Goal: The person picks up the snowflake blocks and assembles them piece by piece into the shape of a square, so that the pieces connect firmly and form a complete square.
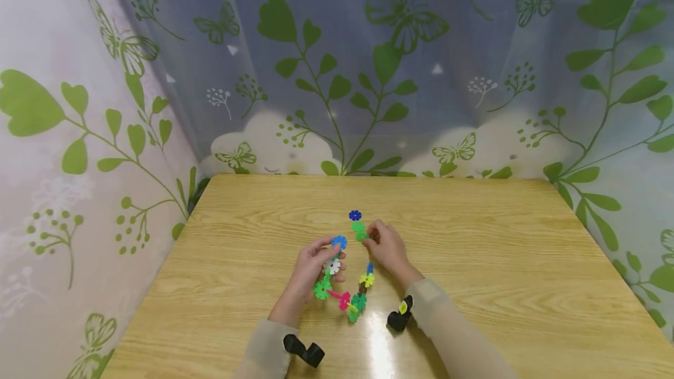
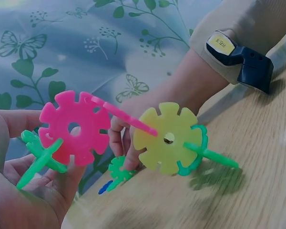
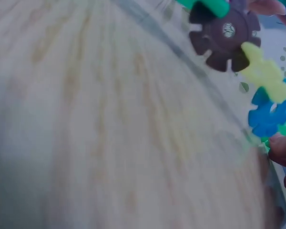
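Note:
A chain of slotted plastic flower discs hangs from my left hand (image 1: 308, 271), whose thumb and fingers grip its upper end near a light blue disc (image 1: 339, 242) and a white disc (image 1: 332, 266). Along the loop come a pink disc (image 2: 75, 129), a yellow disc (image 2: 164, 136), a brown disc (image 3: 224, 33) and, at the far end, a blue disc (image 3: 269, 114). My right hand (image 1: 391, 247) pinches a green disc (image 1: 361, 237). Beyond its fingertips are another green disc (image 1: 358, 227) and a dark blue disc (image 1: 355, 215); whether these are joined is unclear.
Both hands are over a wooden table (image 1: 237, 221). A patterned curtain (image 1: 337, 75) hangs behind and beside it. Each wrist wears a black camera mount, such as the one on the right sleeve (image 1: 399, 317).

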Tool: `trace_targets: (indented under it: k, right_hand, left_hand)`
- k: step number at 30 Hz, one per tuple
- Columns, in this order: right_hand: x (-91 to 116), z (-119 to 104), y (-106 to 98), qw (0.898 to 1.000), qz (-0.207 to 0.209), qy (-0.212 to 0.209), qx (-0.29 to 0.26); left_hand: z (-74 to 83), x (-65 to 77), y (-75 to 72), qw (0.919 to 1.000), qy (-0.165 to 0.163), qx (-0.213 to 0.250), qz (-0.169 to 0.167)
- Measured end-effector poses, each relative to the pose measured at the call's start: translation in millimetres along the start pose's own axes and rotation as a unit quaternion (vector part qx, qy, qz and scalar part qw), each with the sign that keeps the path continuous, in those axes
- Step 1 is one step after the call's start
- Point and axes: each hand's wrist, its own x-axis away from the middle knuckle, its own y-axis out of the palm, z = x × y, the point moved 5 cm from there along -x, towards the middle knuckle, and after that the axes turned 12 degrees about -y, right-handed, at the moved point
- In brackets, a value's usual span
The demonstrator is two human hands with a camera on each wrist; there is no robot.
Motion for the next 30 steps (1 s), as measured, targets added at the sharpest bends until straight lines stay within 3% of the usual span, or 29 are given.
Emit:
trace_targets:
  k: [7, 15, 22, 30]
  right_hand:
    - [3, -7, -8, 0.997, 0.023, -0.016, -0.069]
    - [12, -32, -24, 0.985, 0.044, -0.047, -0.159]
    - [20, -56, -35, 0.981, 0.038, -0.057, -0.184]
    - [25, -66, -37, 0.98, 0.049, -0.076, -0.175]
  left_hand:
    - [-1.3, -1.6, 1.1, 1.0, -0.001, -0.007, -0.006]
    - [1.4, -1.2, 2.3, 1.0, 0.004, -0.003, -0.004]
    - [2.4, -0.9, 3.2, 1.0, 0.004, -0.007, -0.003]
    - [3.6, -1.1, 6.1, 0.9999, 0.006, 0.001, -0.013]
